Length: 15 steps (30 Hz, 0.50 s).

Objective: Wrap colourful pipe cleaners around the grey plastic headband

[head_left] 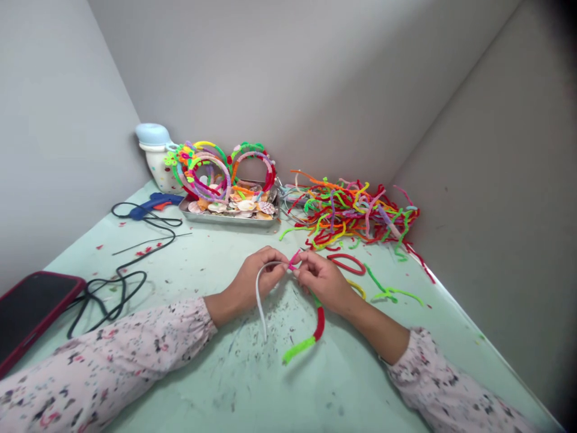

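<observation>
A thin, curved white headband (pixel 258 294), its near-right end wrapped in green and red fuzzy pipe cleaner (pixel 320 325), is held over the pale green tabletop (pixel 360 391). Its bare stretch is pinched between thumb and fingers of the left hand (pixel 253 278). A short bright-pink fuzzy pipe cleaner (pixel 294 258) is pinched at the headband by the right hand (pixel 325 282). Beyond, seashells (pixel 246 205) are held in a shallow metal tray (pixel 229 221).
</observation>
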Available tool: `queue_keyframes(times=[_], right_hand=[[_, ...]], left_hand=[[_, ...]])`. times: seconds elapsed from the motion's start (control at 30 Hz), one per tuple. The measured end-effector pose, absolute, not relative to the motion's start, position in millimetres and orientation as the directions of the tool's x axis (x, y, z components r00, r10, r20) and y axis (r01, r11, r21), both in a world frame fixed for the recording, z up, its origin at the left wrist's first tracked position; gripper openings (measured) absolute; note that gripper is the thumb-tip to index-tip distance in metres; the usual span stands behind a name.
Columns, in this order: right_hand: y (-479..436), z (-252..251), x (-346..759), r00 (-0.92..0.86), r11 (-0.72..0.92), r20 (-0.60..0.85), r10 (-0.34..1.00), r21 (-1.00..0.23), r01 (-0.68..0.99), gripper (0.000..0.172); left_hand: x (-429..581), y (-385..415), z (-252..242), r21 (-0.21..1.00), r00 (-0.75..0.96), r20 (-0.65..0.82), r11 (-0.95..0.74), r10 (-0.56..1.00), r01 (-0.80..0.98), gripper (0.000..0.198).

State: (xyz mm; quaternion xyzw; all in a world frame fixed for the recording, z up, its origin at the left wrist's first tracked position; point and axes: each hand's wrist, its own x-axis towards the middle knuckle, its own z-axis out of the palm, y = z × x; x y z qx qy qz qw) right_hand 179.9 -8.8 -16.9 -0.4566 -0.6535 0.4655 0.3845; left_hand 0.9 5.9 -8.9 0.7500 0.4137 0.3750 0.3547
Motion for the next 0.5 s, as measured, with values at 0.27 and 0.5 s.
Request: queue_keyframes(times=[0.27, 0.5], right_hand=[[-10.6, -16.1, 181.4, -0.278, 0.107, 0.038, 0.960, -0.966, 0.237, 0.011], [-12.9, -9.8, 180.3, -0.303, 0.040, -0.017, 0.953, -0.983, 0.179, 0.008]], left_hand=[[1.3, 1.3, -4.0, 0.825, 0.378, 0.291, -0.430, 0.879, 0.367, 0.015], [-0.8, 1.9, -8.0, 0.808, 0.401, 0.295, -0.451, 0.867, 0.379, 0.015]])
